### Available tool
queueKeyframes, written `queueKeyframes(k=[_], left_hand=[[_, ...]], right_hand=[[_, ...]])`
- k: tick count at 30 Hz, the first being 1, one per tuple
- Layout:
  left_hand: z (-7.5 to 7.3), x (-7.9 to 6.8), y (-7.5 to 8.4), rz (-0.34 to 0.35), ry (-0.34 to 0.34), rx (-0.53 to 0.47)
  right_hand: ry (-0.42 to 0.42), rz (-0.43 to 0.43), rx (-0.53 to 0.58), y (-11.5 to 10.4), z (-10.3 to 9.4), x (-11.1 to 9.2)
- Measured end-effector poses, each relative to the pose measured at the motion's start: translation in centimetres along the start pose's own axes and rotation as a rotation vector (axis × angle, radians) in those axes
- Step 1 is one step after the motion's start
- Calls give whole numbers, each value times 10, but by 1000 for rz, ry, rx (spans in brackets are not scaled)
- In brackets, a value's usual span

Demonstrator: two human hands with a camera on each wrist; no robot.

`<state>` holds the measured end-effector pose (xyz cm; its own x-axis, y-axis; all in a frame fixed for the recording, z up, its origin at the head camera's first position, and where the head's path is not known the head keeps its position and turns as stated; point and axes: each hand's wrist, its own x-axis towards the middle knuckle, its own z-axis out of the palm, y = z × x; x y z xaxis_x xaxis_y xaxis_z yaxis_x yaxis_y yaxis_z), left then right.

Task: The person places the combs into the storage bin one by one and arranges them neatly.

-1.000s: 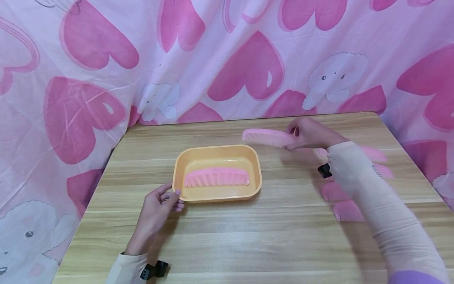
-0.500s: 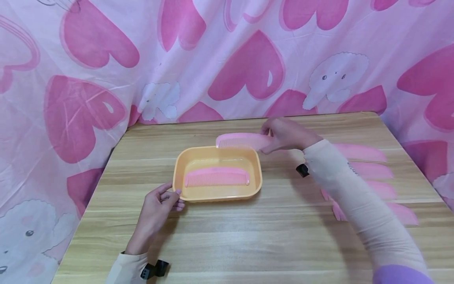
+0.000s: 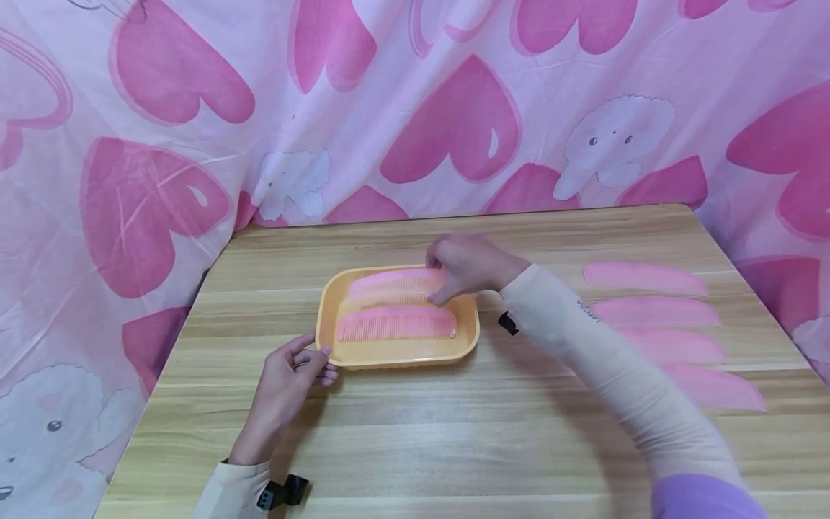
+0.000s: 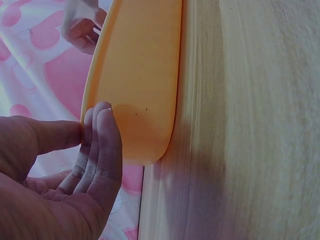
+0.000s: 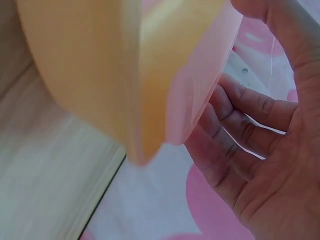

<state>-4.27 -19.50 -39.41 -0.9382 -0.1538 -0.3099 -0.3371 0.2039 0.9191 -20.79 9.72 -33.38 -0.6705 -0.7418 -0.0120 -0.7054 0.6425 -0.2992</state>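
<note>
In the head view, a yellow-orange plastic tray stands left of the middle of the table. One pink comb lies in it, teeth toward the near side. Over the tray's far half my right hand grips a second pink comb by its right end. The right wrist view shows that held comb between thumb and fingers, close to the tray rim. My left hand pinches the tray's near left corner; in the left wrist view its thumb is on the rim and its fingers against the outer wall.
On the table's right side several pink combs lie in a column, partly covered by the right sleeve. A pink heart-patterned cloth hangs along the table's back and left edges. The wooden table extends in front of the tray.
My right hand has carried the comb leftward from the table's right side, then down over the tray's far half. My left hand and the tray have stayed put.
</note>
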Motion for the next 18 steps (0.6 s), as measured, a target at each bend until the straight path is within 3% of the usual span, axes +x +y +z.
queueKeyframes(k=[9, 18], left_hand=[[1, 0, 2, -12, 0, 16], [1, 0, 2, -14, -2, 15]], right_hand=[[-79, 9, -23, -19, 26, 11], [-124, 36, -32, -21, 50, 14]])
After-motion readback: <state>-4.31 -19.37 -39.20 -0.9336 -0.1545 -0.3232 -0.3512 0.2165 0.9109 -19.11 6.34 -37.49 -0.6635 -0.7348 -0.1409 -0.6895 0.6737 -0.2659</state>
